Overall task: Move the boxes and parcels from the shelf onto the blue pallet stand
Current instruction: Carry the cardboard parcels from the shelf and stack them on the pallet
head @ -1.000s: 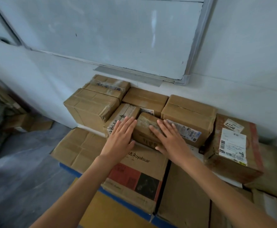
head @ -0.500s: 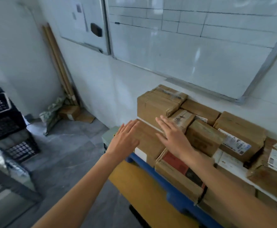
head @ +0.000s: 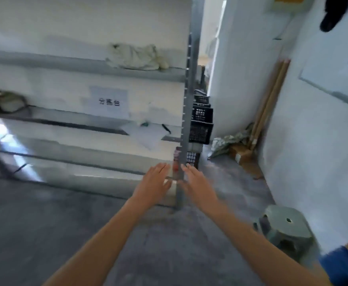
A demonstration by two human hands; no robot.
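— No boxes or parcels show on the shelf (head: 82, 118) ahead of your hands; only a blue pallet stand (head: 340, 265) corner, low to your right.
— Grip advice?
— Can't judge. Your left hand (head: 155, 182) and right hand (head: 197, 183) are spread, holding nothing.
— Writing?
— One paper sign (head: 109, 102), blurred.

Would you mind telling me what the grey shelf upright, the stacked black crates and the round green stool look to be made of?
The grey shelf upright looks like painted metal, judging by its punched slot row. The stacked black crates seem moulded plastic, with lattice walls. The round green stool is probably matte plastic, given its smooth, rounded seat with a centre hole. Blur leaves all three uncertain.
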